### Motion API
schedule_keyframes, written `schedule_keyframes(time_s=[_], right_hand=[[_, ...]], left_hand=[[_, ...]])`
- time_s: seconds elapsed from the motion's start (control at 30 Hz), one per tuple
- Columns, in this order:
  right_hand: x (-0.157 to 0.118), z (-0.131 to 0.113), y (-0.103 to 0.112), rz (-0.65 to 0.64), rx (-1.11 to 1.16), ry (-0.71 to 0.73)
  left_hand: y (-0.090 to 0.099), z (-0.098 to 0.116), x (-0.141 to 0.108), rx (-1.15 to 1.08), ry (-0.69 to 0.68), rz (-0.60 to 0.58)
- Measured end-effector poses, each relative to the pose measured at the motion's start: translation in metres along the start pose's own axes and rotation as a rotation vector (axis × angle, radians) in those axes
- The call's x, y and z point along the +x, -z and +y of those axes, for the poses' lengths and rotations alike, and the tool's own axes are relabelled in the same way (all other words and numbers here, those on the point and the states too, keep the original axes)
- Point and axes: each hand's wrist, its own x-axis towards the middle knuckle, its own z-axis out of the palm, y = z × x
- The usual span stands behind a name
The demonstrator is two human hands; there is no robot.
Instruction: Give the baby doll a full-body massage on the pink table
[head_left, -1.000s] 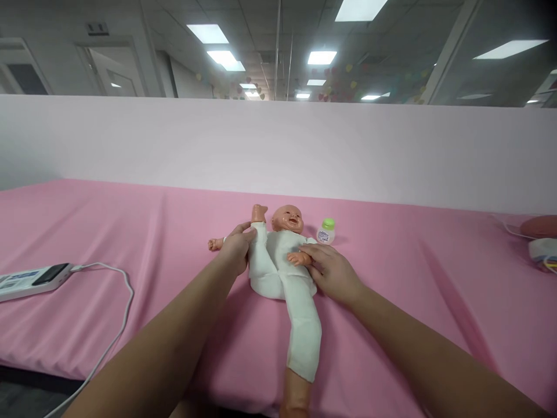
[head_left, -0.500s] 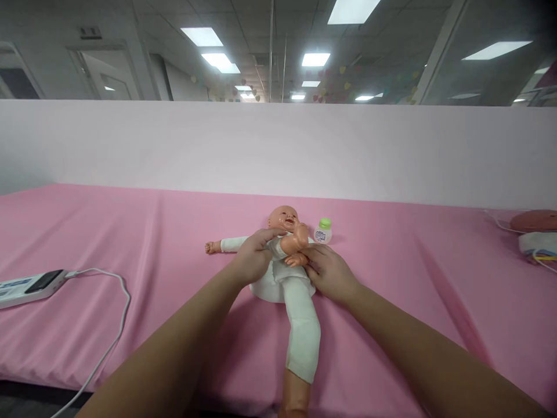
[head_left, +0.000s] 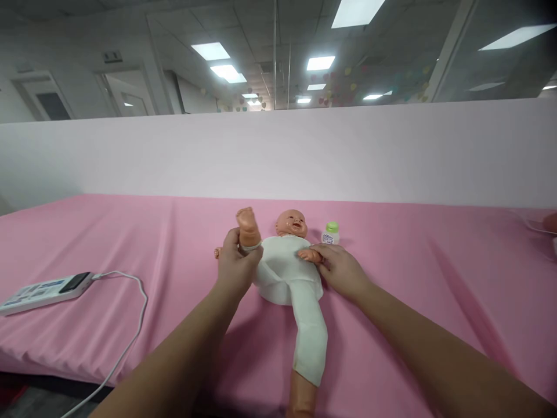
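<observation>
1. At the lower left of the frame, a white device (head_left: 47,294) with a black panel lies tilted on the pink sheet (head_left: 391,244); a white cable (head_left: 147,298) runs from its right end, looping down to the bottom edge.
2. At the upper left, two doors (head_left: 130,93) stand above the white wall (head_left: 200,157).
3. Left of centre, the left hand (head_left: 237,264) is clamped around the doll's raised leg, just below the bare foot (head_left: 248,225), which points upward. One small doll hand peeks out behind it.
4. At centre, the doll (head_left: 282,255) lies on its back on the sheet, head toward the wall, in white cloth. Its other leg stretches down to the bottom edge, where the foot is cut off.
5. Right of centre, a green-capped bottle (head_left: 331,234) stands near the doll's head, just beyond the right hand (head_left: 343,270). That hand's fingers and thumb close about the doll's wrist, over its chest.
6. At the right edge, a brownish item (head_left: 550,223) is mostly cut off.
</observation>
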Motion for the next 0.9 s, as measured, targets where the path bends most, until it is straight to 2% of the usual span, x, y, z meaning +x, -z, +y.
schedule_keyframes(time_s=[0.07,0.2,0.27,0.4,0.5,0.6,0.7,0.8,0.9], right_hand=[[0.002,0.005,0.001,-0.003,0.025,-0.018],[0.002,0.009,0.000,0.021,0.062,0.016],[0.002,0.010,0.000,0.035,0.073,0.021],[0.001,0.009,0.002,0.038,0.087,0.020],[0.001,0.007,0.005,0.026,0.109,0.019],[0.000,0.005,0.007,0.009,0.134,0.018],[0.000,0.004,0.009,0.002,0.149,0.016],[-0.001,0.001,0.007,0.032,0.136,0.025],[-0.003,-0.003,0.000,0.090,0.088,0.140]], left_hand=[[0.015,0.003,-0.011,-0.096,0.053,0.022],[0.047,0.005,-0.039,-0.237,0.070,0.115],[0.058,0.005,-0.054,-0.288,0.140,0.166],[0.068,0.007,-0.077,-0.337,0.330,0.231],[0.068,0.007,-0.087,-0.343,0.363,0.247],[0.067,0.004,-0.089,-0.323,0.315,0.202],[0.063,-0.001,-0.081,-0.278,0.213,0.079],[0.052,-0.005,-0.062,-0.255,0.149,-0.081],[0.031,-0.005,-0.037,-0.189,0.114,-0.189]])
